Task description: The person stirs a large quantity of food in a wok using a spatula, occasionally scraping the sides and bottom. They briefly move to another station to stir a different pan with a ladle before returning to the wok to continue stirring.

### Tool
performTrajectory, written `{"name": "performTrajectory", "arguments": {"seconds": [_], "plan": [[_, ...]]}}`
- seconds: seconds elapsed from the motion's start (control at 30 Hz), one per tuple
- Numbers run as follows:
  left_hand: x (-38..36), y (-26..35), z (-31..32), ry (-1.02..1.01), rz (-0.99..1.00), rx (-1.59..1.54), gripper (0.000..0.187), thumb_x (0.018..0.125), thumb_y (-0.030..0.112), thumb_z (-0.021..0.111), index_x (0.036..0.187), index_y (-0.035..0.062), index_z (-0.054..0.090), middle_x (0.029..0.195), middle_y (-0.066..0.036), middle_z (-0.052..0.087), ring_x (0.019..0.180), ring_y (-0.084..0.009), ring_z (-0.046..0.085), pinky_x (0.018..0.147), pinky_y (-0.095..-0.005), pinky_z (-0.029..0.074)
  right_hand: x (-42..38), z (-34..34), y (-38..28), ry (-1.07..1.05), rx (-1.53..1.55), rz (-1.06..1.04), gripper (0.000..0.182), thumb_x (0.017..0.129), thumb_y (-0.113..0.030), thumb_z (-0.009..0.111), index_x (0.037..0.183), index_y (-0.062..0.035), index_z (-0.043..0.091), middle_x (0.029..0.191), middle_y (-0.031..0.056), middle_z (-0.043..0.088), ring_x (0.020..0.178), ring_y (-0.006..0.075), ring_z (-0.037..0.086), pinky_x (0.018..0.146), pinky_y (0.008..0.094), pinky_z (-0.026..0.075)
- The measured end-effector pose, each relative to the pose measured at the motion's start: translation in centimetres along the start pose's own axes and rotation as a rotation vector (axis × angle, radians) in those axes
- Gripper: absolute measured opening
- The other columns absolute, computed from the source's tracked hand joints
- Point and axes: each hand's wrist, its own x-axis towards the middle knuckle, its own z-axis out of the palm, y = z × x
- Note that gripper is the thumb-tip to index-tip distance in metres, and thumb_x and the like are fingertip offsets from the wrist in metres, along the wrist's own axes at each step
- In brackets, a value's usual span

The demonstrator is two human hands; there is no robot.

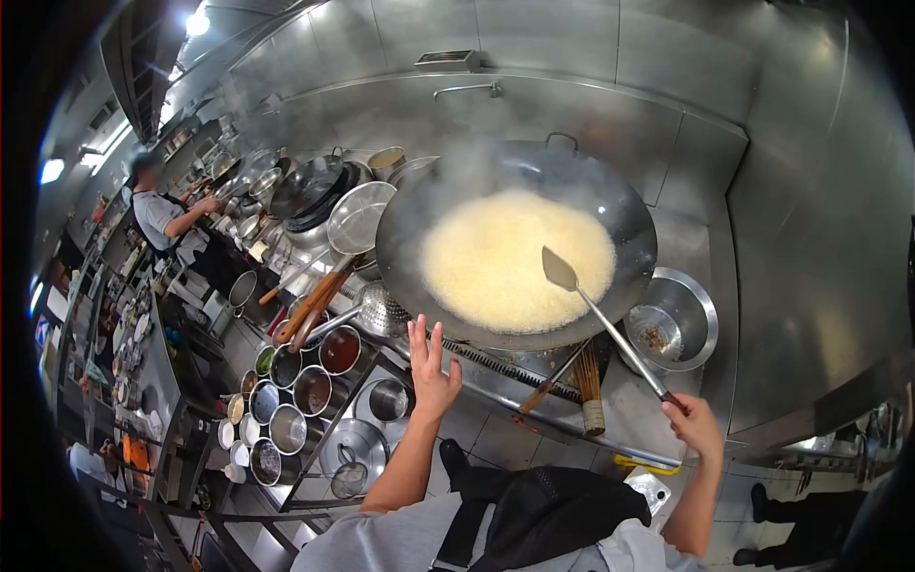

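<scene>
A large dark wok (631, 238) holds pale yellow, foaming liquid (496, 262), with steam rising from it. My right hand (698, 426) is closed around the handle end of a long wok spatula (617, 331). The spatula's flat blade lies over the liquid, at its right side. At the wok's near left edge, my left hand (435, 375) is raised, fingers stretched out, holding nothing. A perforated ladle (383, 310) rests just left of that hand.
A steel bowl (701, 324) stands right of the wok. A bamboo brush (590, 386) lies at the stove's front edge. Several seasoning pots (313, 390) crowd the left, near a mesh strainer (360, 219). Another person (162, 212) stands farther along the cooking line.
</scene>
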Motion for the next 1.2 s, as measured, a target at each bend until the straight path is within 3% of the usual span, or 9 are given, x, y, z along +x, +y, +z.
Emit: {"name": "performTrajectory", "arguments": {"seconds": [0.03, 0.1, 0.13, 0.2, 0.33, 0.47, 0.77, 1.1, 1.2], "plan": [[0.0, -0.1, 0.1, 0.014, 0.007, -0.013, 0.086, 0.083, -0.002, 0.07, 0.165, 0.0063, 0.046, 0.177, -0.028, 0.03, 0.163, -0.0564, 0.025, 0.132, -0.0627, 0.028, -0.2, -0.8, -0.8, 0.007, -0.001, 0.004, 0.032, 0.104, -0.028, 0.078, 0.119, 0.0012, 0.077, 0.073, -0.0023, 0.065, 0.06, 0.0067, 0.054, 0.055, 0.0275, 0.046], [0.0, -0.2, 0.2, 0.028, 0.012, -0.034, 0.086, 0.083, -0.001, 0.07, 0.165, 0.0067, 0.046, 0.176, -0.029, 0.031, 0.164, -0.0563, 0.025, 0.132, -0.0631, 0.028, -0.4, -2.3, -2.3, 0.04, -0.321, -0.328, 0.036, 0.1, -0.023, 0.08, 0.122, 0.0048, 0.076, 0.083, 0.0055, 0.077, 0.068, 0.0139, 0.068, 0.069, 0.0315, 0.056], [0.1, -0.2, 0.2, 0.044, 0.019, -0.03, 0.083, 0.083, -0.002, 0.071, 0.163, 0.006, 0.049, 0.175, -0.029, 0.033, 0.163, -0.0567, 0.027, 0.131, -0.0633, 0.028, -1.0, -2.4, -4.6, 0.044, -0.327, -0.322, 0.036, 0.1, -0.023, 0.08, 0.122, 0.0048, 0.076, 0.083, 0.0055, 0.077, 0.068, 0.0139, 0.068, 0.069, 0.0315, 0.056], [0.2, -0.6, -0.3, 0.061, 0.019, -0.034, 0.081, 0.083, -0.003, 0.072, 0.161, 0.0053, 0.052, 0.175, -0.028, 0.035, 0.162, -0.0571, 0.028, 0.13, -0.0634, 0.028, -2.6, -2.1, -10.7, 0.126, -0.506, -0.329, 0.038, 0.094, -0.018, 0.081, 0.124, 0.0035, 0.077, 0.098, 0.0137, 0.084, 0.083, 0.025, 0.081, 0.084, 0.0352, 0.06], [1.2, -2.3, -1.7, 0.026, 0.077, -0.096, 0.067, 0.084, -0.003, 0.071, 0.149, 0.0109, 0.066, 0.169, -0.022, 0.046, 0.161, -0.0545, 0.033, 0.129, -0.0666, 0.029, -3.6, 0.3, -18.9, 0.118, -0.743, -0.319, 0.038, 0.088, -0.017, 0.083, 0.125, -0.0084, 0.081, 0.101, 0.0145, 0.083, 0.095, 0.0365, 0.08, 0.085, 0.0394, 0.062], [2.1, -3.7, -3.3, -0.047, 0.098, -0.199, 0.064, 0.084, -0.003, 0.071, 0.145, 0.0155, 0.07, 0.164, -0.019, 0.052, 0.159, -0.053, 0.038, 0.127, -0.0683, 0.031, -1.2, 5.7, -22.1, 0.107, -0.962, -0.375, 0.032, 0.09, -0.02, 0.083, 0.121, -0.0123, 0.082, 0.1, 0.0152, 0.081, 0.091, 0.0373, 0.078, 0.082, 0.0475, 0.062], [3.1, -6.8, -5.6, -0.229, 0.213, -0.341, 0.064, 0.088, 0.001, 0.073, 0.15, 0.0151, 0.066, 0.168, -0.016, 0.049, 0.161, -0.0502, 0.035, 0.127, -0.0684, 0.032, 13.0, 20.1, -18.3, 0.243, -1.087, -0.427, 0.034, 0.098, -0.022, 0.077, 0.13, -0.0137, 0.076, 0.093, 0.0249, 0.078, 0.092, 0.0482, 0.076, 0.083, 0.0576, 0.061], [4.0, -9.1, -5.7, -0.332, 0.345, -0.419, 0.069, 0.089, 0.003, 0.073, 0.156, 0.0139, 0.061, 0.167, -0.017, 0.047, 0.161, -0.0486, 0.035, 0.128, -0.0681, 0.03, 25.9, 28.1, -20.4, 0.429, -1.044, -0.344, 0.027, 0.105, -0.023, 0.068, 0.129, -0.0116, 0.07, 0.098, 0.0285, 0.078, 0.097, 0.048, 0.077, 0.085, 0.0578, 0.062], [3.8, -9.3, -5.1, -0.319, 0.334, -0.438, 0.074, 0.084, 0.003, 0.079, 0.155, 0.014, 0.062, 0.167, -0.02, 0.045, 0.16, -0.0533, 0.033, 0.127, -0.0699, 0.031, 28.0, 29.1, -20.7, 0.448, -1.051, -0.258, 0.032, 0.106, -0.025, 0.069, 0.134, -0.0123, 0.067, 0.105, 0.0265, 0.079, 0.098, 0.0475, 0.077, 0.089, 0.058, 0.062]]}}
